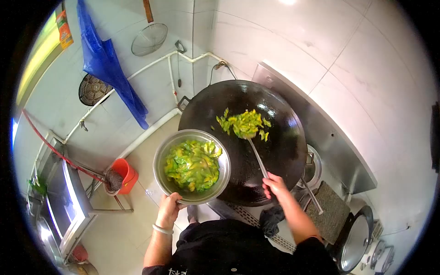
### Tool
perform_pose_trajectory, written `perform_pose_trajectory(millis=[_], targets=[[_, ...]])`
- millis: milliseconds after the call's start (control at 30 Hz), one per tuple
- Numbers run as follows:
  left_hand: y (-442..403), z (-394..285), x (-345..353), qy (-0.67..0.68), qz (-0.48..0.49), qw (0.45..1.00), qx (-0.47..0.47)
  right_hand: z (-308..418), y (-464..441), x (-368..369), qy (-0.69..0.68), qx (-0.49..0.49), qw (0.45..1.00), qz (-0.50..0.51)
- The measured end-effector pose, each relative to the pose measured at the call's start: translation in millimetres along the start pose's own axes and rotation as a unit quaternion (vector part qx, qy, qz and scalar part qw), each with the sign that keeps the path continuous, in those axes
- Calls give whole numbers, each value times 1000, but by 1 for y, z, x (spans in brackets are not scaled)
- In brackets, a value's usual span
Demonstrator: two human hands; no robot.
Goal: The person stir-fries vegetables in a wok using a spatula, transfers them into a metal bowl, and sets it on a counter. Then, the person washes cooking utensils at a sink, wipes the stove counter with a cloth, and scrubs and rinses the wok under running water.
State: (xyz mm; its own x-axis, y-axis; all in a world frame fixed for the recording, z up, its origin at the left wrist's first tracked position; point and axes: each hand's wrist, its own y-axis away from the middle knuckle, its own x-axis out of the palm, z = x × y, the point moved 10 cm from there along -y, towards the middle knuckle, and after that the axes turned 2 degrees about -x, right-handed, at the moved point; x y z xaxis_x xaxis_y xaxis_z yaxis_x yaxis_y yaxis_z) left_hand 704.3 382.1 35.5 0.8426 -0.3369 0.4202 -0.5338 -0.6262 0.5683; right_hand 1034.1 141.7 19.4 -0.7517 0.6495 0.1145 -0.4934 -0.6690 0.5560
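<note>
My left hand grips the near rim of a round metal bowl, which is held beside and partly over the left edge of a large black wok. Plenty of cut green-yellow vegetables lie in the bowl. My right hand is wrapped round the handle of a long metal ladle. The ladle's head is down in the wok, touching a smaller heap of the same vegetables; its bowl is partly hidden by them.
A red bucket stands on the floor at left, near a metal sink. Right of the wok are a metal pot, a stone-like slab and a lidded pan. A blue apron-like sheet and a wire strainer hang on the wall.
</note>
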Motion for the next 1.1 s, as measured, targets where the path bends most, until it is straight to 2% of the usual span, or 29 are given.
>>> perform_pose_trajectory(millis=[100,267,367,567,633,700,767,800,833,900,967,1033,1100], targets=[[-4,9,-8,0,1,1000,-11,-5,-43,20,-20,-89,996,-18],[-2,7,-3,17,15,1000,-14,6,-48,31,15,-129,991,-23],[-1,6,-2,13,20,1000,-16,18,-18,25,50,-153,986,-44],[-9,6,8,25,24,999,-1,70,104,39,170,-187,965,-67],[-12,3,10,1,33,999,2,68,143,42,261,-192,940,-103],[-6,-5,16,18,56,998,10,55,174,55,381,-263,877,-126],[-1,-8,21,18,59,998,9,42,202,80,487,-290,810,-153],[-8,-2,18,21,47,999,-13,30,210,88,516,-348,766,-160],[-9,-4,20,19,34,999,6,17,211,87,549,-348,743,-161],[-15,0,21,18,34,999,7,-7,210,89,613,-263,731,-147],[-14,0,21,8,34,999,6,-13,205,87,621,-278,719,-142],[-16,0,21,-7,42,999,2,11,216,88,549,-384,716,-197],[-21,5,12,-17,45,999,-1,32,210,76,535,-351,737,-218]])
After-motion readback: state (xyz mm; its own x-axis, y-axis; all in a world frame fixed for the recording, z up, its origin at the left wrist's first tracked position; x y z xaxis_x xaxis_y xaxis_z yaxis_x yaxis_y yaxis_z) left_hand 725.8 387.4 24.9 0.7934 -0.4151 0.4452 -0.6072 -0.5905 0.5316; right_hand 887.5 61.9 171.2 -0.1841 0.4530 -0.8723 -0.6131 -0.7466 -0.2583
